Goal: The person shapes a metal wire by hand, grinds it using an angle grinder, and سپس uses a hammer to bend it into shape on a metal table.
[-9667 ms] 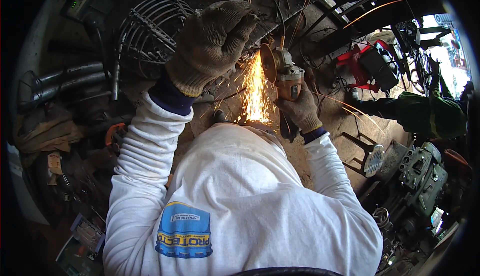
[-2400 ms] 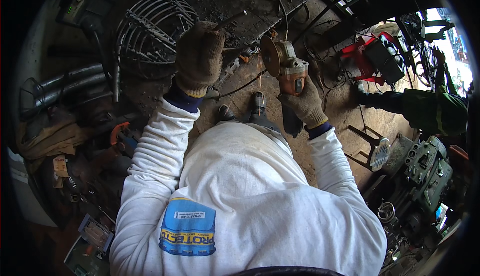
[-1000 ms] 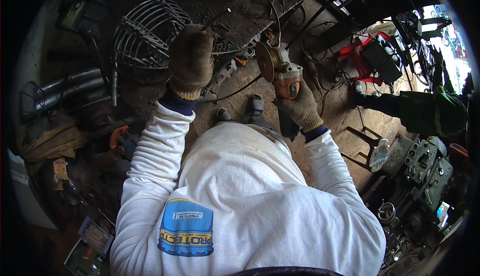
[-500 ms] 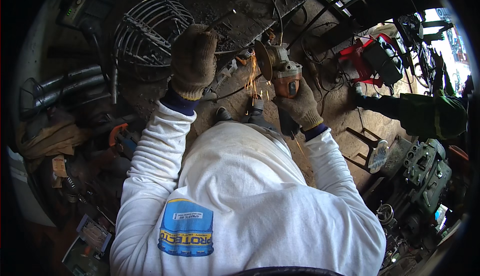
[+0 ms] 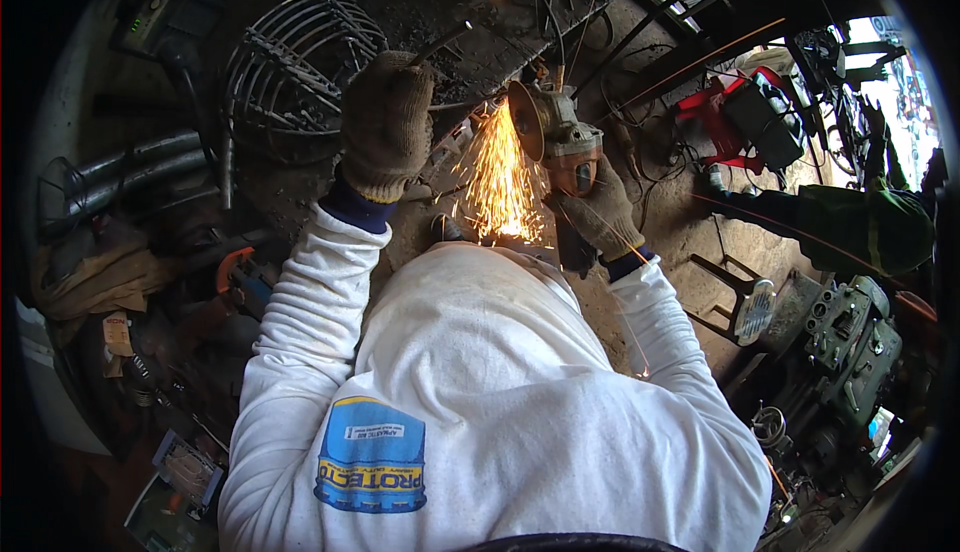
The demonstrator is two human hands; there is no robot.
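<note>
Squeezing the grinder in front of the belly, likely so it cannot jump, the grip of the right hand is apart from the left hand, whose grip curls around a dark rod, maybe to keep it still near the sparks.

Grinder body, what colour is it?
The grinder body is dull orange, seen best in the head view.
</note>
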